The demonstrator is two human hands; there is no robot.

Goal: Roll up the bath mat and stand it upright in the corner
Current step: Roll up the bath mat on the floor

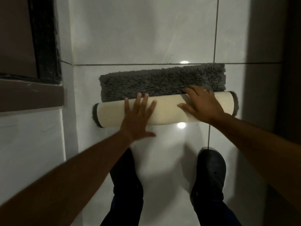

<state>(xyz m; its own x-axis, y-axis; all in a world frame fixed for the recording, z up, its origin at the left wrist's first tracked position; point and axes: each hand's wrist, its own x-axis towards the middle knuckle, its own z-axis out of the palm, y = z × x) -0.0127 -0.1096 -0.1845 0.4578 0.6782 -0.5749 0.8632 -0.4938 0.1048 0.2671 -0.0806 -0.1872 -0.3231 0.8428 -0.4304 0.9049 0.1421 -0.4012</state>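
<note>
The bath mat (162,80) lies on the glossy white tiled floor, partly rolled. Its shaggy grey pile still shows flat on the far side, while the near part forms a roll with the cream ribbed backing (166,110) outward. My left hand (138,118) rests flat on the left half of the roll, fingers spread, thumb on the floor side. My right hand (200,105) lies flat on the right half, fingertips reaching the grey pile, a ring on one finger. Both palms press on the roll without gripping it.
A white wall with a brown band (31,97) and a dark door frame (45,38) stands at the left. Another dark surface (290,79) borders the right. My legs and a dark shoe (210,173) are on the floor (146,30) below the roll.
</note>
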